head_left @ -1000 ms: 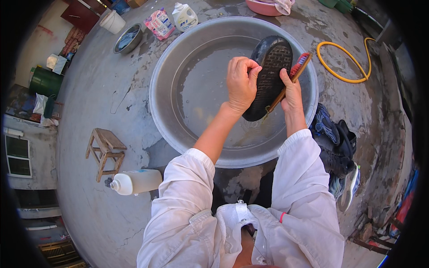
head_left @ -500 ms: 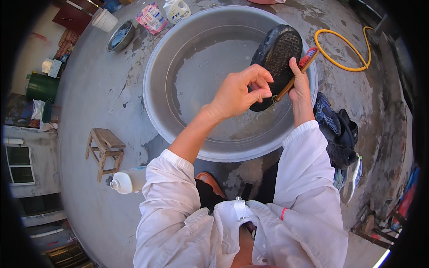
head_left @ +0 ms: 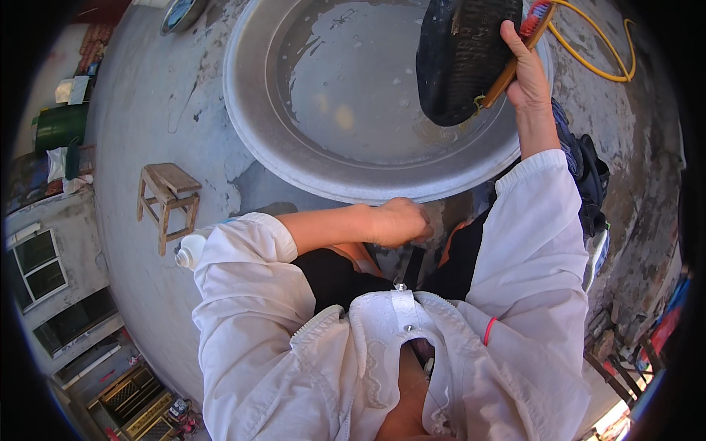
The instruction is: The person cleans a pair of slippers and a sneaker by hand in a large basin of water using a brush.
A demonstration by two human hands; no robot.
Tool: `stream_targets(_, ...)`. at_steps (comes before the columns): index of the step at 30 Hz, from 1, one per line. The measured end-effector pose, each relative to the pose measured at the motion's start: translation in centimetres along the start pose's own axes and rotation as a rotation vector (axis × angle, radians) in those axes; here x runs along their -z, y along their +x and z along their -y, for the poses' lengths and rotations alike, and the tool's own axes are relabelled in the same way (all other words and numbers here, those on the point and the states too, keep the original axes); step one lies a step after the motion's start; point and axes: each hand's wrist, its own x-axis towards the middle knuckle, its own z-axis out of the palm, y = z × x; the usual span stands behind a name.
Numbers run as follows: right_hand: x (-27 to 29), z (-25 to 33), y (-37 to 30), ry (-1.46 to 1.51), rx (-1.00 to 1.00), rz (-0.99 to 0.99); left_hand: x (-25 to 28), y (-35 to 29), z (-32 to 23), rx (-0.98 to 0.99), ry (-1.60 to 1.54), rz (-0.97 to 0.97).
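Observation:
My right hand (head_left: 531, 77) grips a black shoe (head_left: 471, 62) and a wooden-handled scrubbing brush (head_left: 507, 73) together over the right side of a big metal basin (head_left: 250, 95). The shoe's ridged sole faces me, with my thumb along its edge. Red and blue bristles (head_left: 532, 20) show at the brush's upper end. Below the basin's near rim, in front of my knees, is my left hand (head_left: 401, 222), its fingers curled in and turned down. Whatever those fingers hold, if anything, is hidden. Cloudy water (head_left: 353, 88) with some foam lies in the basin.
Several dark shoes (head_left: 585, 173) lie right of the basin, near a yellow hose (head_left: 596, 44). To the left stand a small wooden stool (head_left: 168, 195) and a white bottle (head_left: 193, 250), partly behind my sleeve. A smaller metal bowl (head_left: 180, 16) sits at the far left.
My left hand has come away from beside the shoe and down toward me, below the basin's rim. My right hand still holds shoe and brush. The view has tilted down toward my lap.

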Motion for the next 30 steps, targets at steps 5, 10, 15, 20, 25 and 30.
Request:
stream_targets(5, -1.9, 0.3, -0.8, 0.015, -0.006, -0.006, 1.2, 0.1, -0.4, 0.107, -0.110, 0.046)
stream_targets(10, -2.6, 0.5, -1.3, 0.041, -0.049, 0.033, 4.8, 0.1, -2.3, 0.161, -0.050, -0.029)
stream_targets(15, -2.1, 1.0, -1.6, -0.037, -0.040, 0.040, 13.2, -1.2, -0.5, 0.123, -0.256, -0.798)
stream_targets(20, -2.0, 0.8, -1.5, -0.034, -0.040, 0.092, 20.4, -1.2, -0.5, 0.215, -0.003, -1.225)
stream_targets(25, -2.4, 1.1, -1.7, -0.053, -0.046, 0.100, 21.2, -0.6, 0.3, 0.194, -0.204, -1.169)
stream_targets(30, -2.2, 1.8, -2.1, -0.081, -0.065, 0.151, 20.6, -0.6, 0.2, 0.205, -0.023, -1.191)
